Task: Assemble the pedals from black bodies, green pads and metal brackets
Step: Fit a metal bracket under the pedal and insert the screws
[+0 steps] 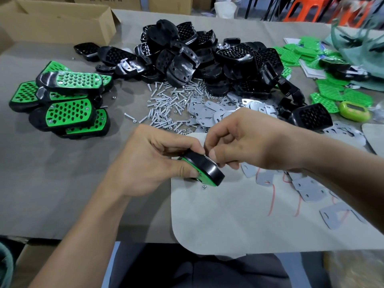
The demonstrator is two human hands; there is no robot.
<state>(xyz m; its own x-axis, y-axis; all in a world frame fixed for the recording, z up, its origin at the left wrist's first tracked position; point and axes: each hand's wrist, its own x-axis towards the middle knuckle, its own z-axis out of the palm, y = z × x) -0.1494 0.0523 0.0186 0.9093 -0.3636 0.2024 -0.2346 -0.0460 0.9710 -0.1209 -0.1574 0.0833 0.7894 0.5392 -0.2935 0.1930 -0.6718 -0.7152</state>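
Observation:
My left hand [153, 161] grips a pedal [204, 170], a black body with a green pad facing down, tilted on edge above the table. My right hand [245, 142] pinches something small at the pedal's top, where a bit of metal shows; what it holds is hidden by the fingers. A heap of black bodies [207, 59] lies at the back centre. Green pads [301, 53] are spread at the right. Metal brackets [209, 115] lie behind my hands, with more brackets [309, 189] to the right. Finished pedals [66, 100] are stacked at the left.
Loose screws and nuts [166, 109] are scattered in front of the black heap, and one nut [204, 187] lies under the pedal. A cardboard box [56, 21] stands at the back left. A yellow-green timer [354, 111] sits at the right. A pale mat [259, 221] covers the near table.

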